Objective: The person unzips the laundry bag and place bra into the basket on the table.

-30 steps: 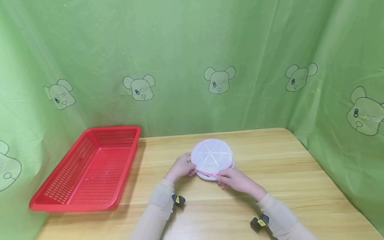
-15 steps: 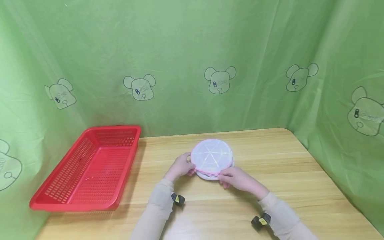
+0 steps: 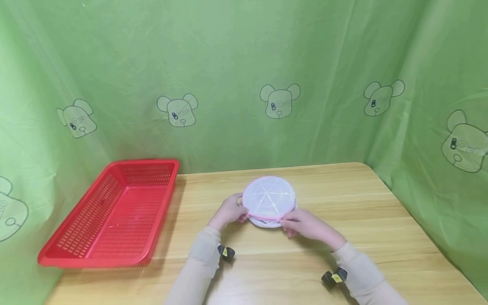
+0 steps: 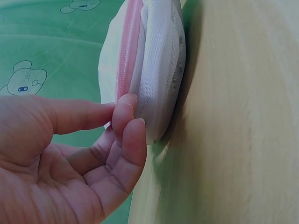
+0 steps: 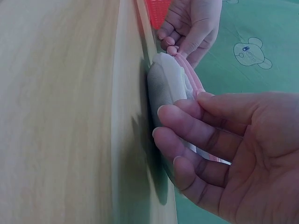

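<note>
A round white mesh laundry bag with a pink zipper lies on the wooden table. Thumb and fingertips of my left hand pinch its pink edge at the near left side. In the left wrist view, the zipper's pink teeth run up from those fingertips. Thumb and index finger of my right hand pinch the zipper at the near right; the slider is hidden behind them. The other right fingers are curled beside the bag's mesh side.
A red perforated plastic basket stands at the left of the table. Green curtain with bear-head prints encloses the back and sides. Each forearm carries a small black wrist camera.
My right hand has slid a little to the right along the bag's near edge, pinching the zipper. The left hand has stayed in place.
</note>
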Tool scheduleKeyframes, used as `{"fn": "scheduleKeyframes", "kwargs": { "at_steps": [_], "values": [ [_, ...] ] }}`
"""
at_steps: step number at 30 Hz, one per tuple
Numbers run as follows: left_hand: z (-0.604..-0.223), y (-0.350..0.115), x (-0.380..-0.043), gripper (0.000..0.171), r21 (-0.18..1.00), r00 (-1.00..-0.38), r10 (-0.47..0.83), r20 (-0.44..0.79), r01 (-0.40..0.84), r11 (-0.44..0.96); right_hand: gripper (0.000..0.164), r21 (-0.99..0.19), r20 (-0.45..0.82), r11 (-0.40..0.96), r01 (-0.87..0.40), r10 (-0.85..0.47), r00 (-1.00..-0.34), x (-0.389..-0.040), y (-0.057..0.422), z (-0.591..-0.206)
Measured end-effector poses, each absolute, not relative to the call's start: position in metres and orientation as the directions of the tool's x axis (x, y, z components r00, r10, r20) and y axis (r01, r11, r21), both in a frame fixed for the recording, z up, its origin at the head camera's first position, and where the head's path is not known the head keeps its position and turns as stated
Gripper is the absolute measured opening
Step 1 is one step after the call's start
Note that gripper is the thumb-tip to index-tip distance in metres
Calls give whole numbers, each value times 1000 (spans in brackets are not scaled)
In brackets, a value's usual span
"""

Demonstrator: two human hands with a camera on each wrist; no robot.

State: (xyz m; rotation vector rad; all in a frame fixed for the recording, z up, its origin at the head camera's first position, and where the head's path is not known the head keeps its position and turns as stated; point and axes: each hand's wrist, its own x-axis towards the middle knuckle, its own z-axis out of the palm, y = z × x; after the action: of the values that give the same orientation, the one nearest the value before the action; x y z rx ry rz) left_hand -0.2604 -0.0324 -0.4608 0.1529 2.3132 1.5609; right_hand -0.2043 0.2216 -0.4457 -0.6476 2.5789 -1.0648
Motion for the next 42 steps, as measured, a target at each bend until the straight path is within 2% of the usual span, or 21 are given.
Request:
{"fn": "scheduleKeyframes", "kwargs": {
  "at_steps": [42],
  "values": [
    [-459,-34,-261,67,919,-933,275,-231,-117,376,24,-698,-74,641,-319,-507,-859,-208,233,-439]
  ]
}}
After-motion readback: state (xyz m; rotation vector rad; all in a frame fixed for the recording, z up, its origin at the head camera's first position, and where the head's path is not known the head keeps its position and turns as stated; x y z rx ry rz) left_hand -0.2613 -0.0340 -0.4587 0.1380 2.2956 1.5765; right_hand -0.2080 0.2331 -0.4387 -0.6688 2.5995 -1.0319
